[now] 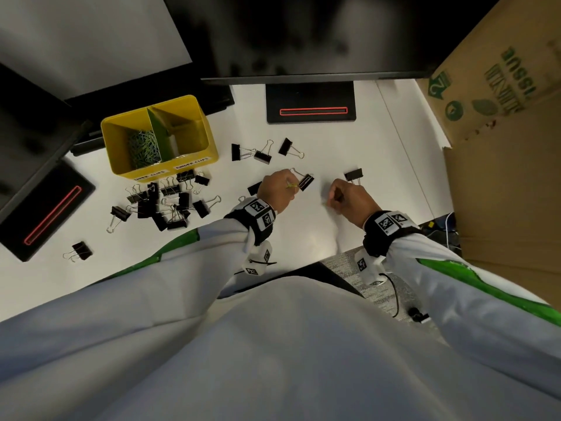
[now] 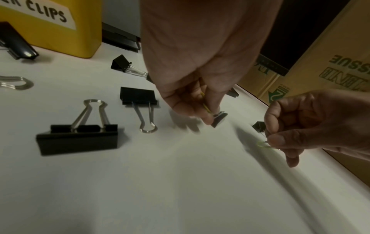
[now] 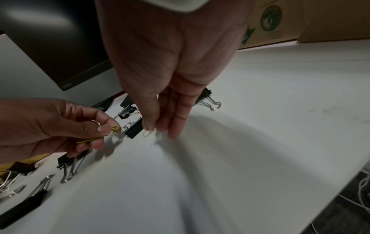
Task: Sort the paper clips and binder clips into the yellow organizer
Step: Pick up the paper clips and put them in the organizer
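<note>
Two thin paper clips sit in our grips, left hand [image 1: 277, 189] pinching one, right hand [image 1: 349, 197] pinching another [image 3: 149, 133], and either could slip out.

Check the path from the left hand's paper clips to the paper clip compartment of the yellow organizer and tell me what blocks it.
Nothing visible blocks it. The left hand holds yellow-green paper clips above the table. Binder clips lie low in front of the yellow organizer; the hand can pass over them to the open-topped left compartment.

Yellow organizer [image 1: 194, 153], left compartment of paper clips [image 1: 142, 147]; black binder clips [image 1: 164, 202] scattered
</note>
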Tool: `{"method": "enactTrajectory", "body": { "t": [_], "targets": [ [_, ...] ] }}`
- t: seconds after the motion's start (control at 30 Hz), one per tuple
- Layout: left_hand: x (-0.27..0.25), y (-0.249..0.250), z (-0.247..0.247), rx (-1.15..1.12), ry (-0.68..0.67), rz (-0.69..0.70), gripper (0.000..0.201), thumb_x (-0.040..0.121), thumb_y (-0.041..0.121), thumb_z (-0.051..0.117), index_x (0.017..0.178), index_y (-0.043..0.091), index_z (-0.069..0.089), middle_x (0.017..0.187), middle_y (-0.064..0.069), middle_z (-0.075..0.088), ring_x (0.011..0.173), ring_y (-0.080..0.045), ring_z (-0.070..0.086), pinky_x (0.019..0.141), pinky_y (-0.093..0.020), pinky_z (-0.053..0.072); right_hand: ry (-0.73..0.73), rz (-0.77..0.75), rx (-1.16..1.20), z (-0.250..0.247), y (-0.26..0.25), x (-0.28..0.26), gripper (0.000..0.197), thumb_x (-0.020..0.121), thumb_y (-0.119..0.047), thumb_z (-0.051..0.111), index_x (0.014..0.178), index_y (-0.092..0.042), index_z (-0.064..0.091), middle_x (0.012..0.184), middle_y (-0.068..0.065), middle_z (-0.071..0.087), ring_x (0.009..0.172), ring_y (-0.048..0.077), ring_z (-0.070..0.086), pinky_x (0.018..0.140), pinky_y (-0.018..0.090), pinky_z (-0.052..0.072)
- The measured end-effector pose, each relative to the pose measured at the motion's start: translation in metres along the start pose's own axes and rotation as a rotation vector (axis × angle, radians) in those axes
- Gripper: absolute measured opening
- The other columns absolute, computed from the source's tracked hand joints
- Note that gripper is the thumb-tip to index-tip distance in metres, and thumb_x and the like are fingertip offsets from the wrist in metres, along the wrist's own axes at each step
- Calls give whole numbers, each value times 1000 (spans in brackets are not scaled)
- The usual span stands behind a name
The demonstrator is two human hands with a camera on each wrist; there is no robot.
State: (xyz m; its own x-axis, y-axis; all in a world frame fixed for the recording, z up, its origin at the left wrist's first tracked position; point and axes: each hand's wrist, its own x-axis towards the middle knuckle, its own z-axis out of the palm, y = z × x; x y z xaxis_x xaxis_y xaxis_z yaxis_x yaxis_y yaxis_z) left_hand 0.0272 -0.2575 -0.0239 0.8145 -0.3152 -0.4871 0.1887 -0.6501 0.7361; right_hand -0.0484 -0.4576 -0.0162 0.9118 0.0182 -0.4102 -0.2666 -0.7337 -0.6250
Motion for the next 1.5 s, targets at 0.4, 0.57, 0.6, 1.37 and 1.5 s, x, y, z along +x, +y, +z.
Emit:
{"method": "enactTrajectory", "body": {
  "t": [0.4,0.57,0.6,1.37,1.5],
  "targets": [
    [4,12,19,434,3,118,26,95,18,56,118,10,49,99,-14,67,89,-33,64,66,-33,43,119,241,339,25,-26,39,23,88,-12,66,109,-11,57,74,14,72,65,25,68,72,33,54],
    [4,10,17,499,3,166,18,94,17,55,109,7,54,96,-16,69,90,-36,64,69,-38,49,163,325,501,26,-26,47,13,88,-1,63,99,7,62,75,19,68,51,15,63,64,33,58],
    [3,9,17,516,8,180,17,95,17,55,108,7,56,95,-16,69,89,-36,64,68,-38,47,159,324,512,25,-26,47,12,88,0,63,96,8,63,74,19,67,51,16,63,64,33,58],
    [-18,-23,-27,-57,59,71,15,88,8,54,90,13,68,72,-4,69,68,-13,63,72,-28,51,-83,132,499,1,-62,53,19,87,9,58,85,-8,65,73,14,62,52,14,63,62,31,58],
    [-25,-17,-44,-164,97,93,5,90,18,61,87,19,64,73,-1,70,74,-16,67,65,-29,54,-119,50,511,2,-86,51,29,86,1,66,111,-1,53,67,8,60,56,21,61,62,32,59]
  ]
}}
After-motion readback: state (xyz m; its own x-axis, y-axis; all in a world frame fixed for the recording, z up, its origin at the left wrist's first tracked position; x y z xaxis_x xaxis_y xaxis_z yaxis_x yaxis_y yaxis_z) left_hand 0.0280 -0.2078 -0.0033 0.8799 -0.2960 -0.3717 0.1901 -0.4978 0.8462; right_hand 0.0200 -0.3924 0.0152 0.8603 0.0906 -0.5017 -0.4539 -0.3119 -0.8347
